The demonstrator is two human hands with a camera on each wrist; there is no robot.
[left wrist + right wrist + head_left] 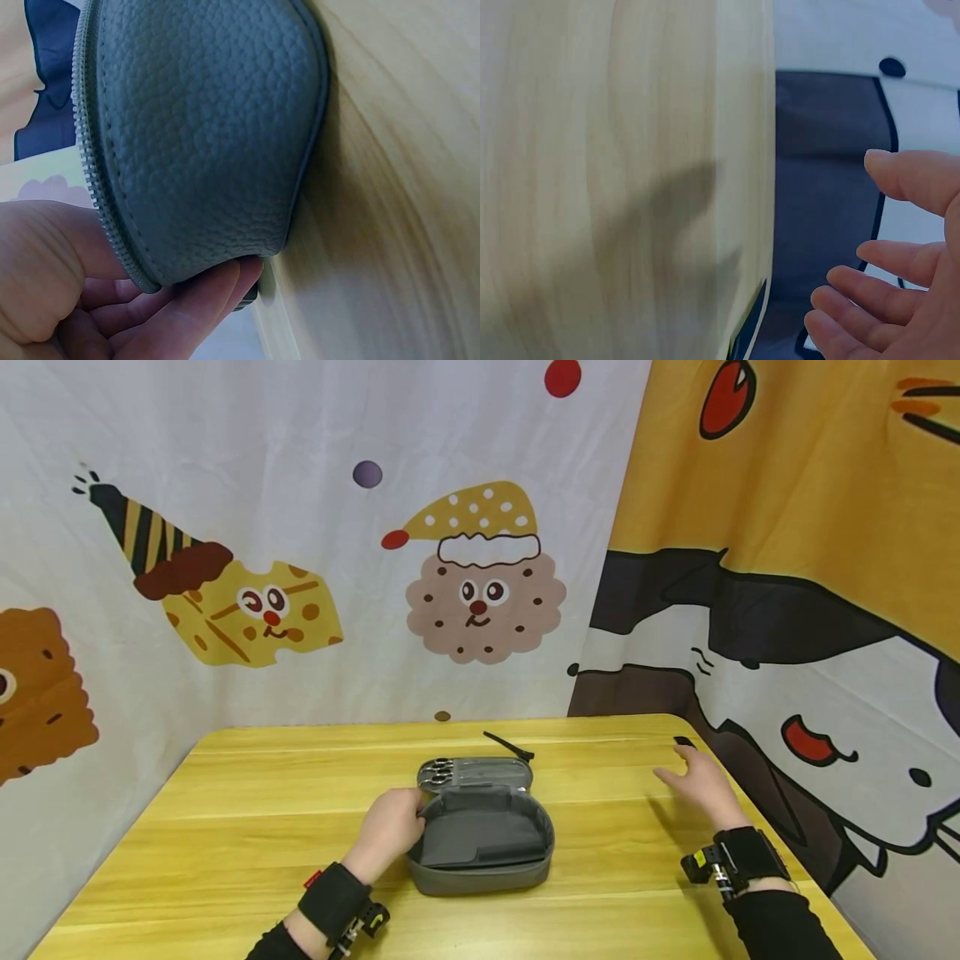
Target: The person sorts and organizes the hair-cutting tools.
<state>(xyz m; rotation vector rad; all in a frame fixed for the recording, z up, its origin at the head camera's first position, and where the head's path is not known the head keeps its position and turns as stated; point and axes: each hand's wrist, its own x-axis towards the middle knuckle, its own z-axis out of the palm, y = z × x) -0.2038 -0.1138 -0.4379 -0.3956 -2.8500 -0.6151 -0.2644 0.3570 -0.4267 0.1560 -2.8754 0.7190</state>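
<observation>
An unzipped grey zip case (480,878) lies on the table with its lid (491,771) folded back. My left hand (392,823) grips the left rim of the case, thumb and fingers around the pebbled wall (202,142) and its zipper (90,157). Metal tools with ring handles (441,770) sit at the left of the lid. Inside the case lies a dark grey flat piece (513,853). Over the table's right side, my right hand (705,787) hovers with fingers spread and holding nothing. Nearest to it is a small black item (683,742), its kind unclear.
Behind the lid, a thin black clip-like item (510,746) lies on the wooden table (262,827). Cloths printed with cartoons hang behind the table (300,693) and along its right side (675,485).
</observation>
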